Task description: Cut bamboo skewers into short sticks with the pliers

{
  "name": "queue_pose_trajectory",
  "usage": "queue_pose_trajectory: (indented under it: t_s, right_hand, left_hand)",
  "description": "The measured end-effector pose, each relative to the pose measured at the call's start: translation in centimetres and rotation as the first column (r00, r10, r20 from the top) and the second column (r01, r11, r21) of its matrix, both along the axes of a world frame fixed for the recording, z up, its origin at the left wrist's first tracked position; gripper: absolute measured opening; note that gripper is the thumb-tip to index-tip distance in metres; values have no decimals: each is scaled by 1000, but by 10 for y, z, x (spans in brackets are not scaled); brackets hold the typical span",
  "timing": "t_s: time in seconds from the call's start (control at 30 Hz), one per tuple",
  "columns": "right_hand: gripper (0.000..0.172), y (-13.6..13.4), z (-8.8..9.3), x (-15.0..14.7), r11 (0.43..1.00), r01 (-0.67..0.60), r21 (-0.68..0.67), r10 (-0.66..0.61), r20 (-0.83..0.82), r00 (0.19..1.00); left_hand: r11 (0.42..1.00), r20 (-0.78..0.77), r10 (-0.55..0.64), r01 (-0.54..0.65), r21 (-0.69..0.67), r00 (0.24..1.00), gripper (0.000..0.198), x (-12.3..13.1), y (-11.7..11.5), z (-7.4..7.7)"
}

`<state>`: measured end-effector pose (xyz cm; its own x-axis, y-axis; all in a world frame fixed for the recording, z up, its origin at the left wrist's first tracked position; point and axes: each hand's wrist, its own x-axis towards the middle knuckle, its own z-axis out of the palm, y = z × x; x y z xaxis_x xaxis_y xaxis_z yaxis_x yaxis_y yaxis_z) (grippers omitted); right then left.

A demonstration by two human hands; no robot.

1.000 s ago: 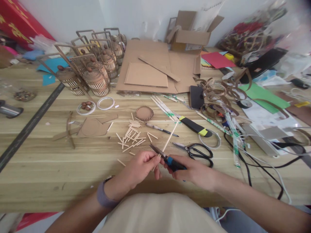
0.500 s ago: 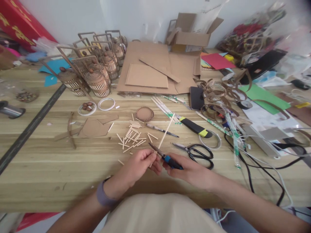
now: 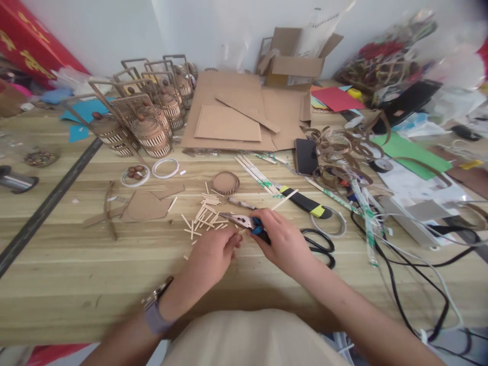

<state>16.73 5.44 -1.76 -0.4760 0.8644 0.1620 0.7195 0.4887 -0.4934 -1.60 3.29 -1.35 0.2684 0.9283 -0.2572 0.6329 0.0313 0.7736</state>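
My right hand (image 3: 284, 244) is wrapped around a pair of long-nose pliers (image 3: 241, 220) with blue and black handles, their jaws pointing left over the table. The fingers of my left hand (image 3: 213, 254) are pinched just below the jaws on a thin wooden stick (image 3: 285, 200). The stick's far end shows beyond my right hand; its middle is hidden. Behind the jaws lies a loose pile of short cut sticks (image 3: 206, 216). A shallow round cardboard piece with a braided rim (image 3: 225, 192) sits behind that pile.
Black-handled scissors (image 3: 322, 239), partly covered by my right arm, lie to the right. Beyond them are a yellow-black knife (image 3: 303, 202), a tape roll (image 3: 339, 231) and a phone (image 3: 306, 156). Lidded baskets (image 3: 150, 137) stand back left. Cardboard (image 3: 229, 123) lies at the back; cables (image 3: 404, 269) run right.
My right hand has turned and moved up and left with the pliers, now over the stick pile's edge. The long stick has swung down to the right.
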Motion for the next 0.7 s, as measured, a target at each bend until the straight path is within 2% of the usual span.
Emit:
queue_pose_trajectory:
  t_s: [0.1, 0.23, 0.37, 0.47, 0.7]
  right_hand:
    - [14, 3, -8, -8, 994, 90, 63, -97, 124, 988]
    - [11, 3, -12, -14, 981, 176, 86, -186, 130, 974]
    - [10, 6, -13, -20, 967, 246, 59, -252, 142, 957]
    - [10, 9, -13, -24, 969, 245, 40, -249, 174, 953]
    - [13, 11, -16, -29, 973, 229, 8, -225, 231, 947]
  left_hand:
    - [985, -329, -19, 74, 155, 944, 23, 6, 2, 2]
    - [964, -541, -20, 161, 214, 841, 29, 13, 5, 0]
    - [952, -636, -7, 199, 232, 772, 28, 15, 7, -2]
    - [958, -674, -16, 203, 200, 739, 29, 15, 8, -1]
    - [968, -664, -32, 190, 167, 747, 31, 15, 9, 1]
